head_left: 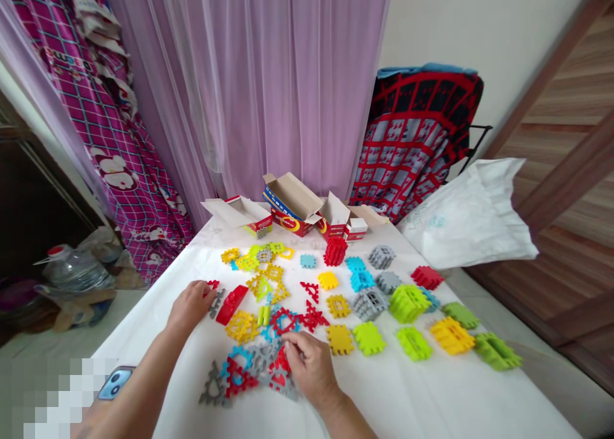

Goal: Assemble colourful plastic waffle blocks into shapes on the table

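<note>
Many coloured plastic interlocking pieces lie on a white-covered table (407,394). My left hand (190,306) rests on the cloth at the left, its fingertips on a small red and grey piece (214,294) beside a long red piece (231,304). My right hand (311,366) lies over a heap of flat red, grey and blue pieces (240,372), fingers curled on a red piece (281,362). A red ring-shaped piece (284,320) sits just beyond it. Assembled cubes in green (407,303), yellow (451,335), grey (369,303) and blue (361,279) stand to the right.
Opened red cardboard boxes (292,205) stand at the table's far edge before a purple curtain (268,74). A white plastic bag (470,218) hangs over the right side. A red and black patterned cloth (417,132) drapes behind. A water bottle (71,269) lies on the floor at left.
</note>
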Tool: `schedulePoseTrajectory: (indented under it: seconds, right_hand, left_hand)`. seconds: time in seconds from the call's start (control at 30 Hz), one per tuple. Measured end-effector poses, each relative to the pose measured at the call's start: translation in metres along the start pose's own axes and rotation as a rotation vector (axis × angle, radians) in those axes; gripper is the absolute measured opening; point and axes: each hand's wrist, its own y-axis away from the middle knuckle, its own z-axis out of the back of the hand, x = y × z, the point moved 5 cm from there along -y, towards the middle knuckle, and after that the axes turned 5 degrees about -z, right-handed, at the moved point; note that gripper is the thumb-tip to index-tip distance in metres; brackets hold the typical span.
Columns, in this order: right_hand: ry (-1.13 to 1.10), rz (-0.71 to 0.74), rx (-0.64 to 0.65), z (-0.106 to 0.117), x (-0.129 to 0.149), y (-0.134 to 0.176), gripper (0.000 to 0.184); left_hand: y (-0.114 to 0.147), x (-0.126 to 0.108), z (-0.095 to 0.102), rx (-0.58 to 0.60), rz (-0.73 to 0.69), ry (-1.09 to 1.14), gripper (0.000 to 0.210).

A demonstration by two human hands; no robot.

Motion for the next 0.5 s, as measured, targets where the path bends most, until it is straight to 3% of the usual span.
schedulePoseTrajectory:
  seconds: [0.17, 0.33, 0.4, 0.5]
  right_hand:
    - [-0.017, -0.01, 0.003, 0.001, 0.0, -0.001, 0.026]
    - [-0.028, -0.023, 0.003, 0.001, -0.001, -0.001, 0.026]
    - [-0.023, -0.028, 0.002, 0.0, -0.001, -0.001, 0.026]
    - [-0.02, -0.044, 0.008, 0.0, -0.001, -0.001, 0.026]
  left_hand:
    - [0.016, -0.02, 0.0, -0.089, 0.006, 0.134, 0.028]
    - [0.03, -0.058, -0.004, -0.16, -0.024, 0.303, 0.036]
    - [0.041, -0.074, 0.002, -0.18, -0.017, 0.432, 0.04]
    - [0.073, -0.09, 0.03, -0.303, -0.001, 0.882, 0.041]
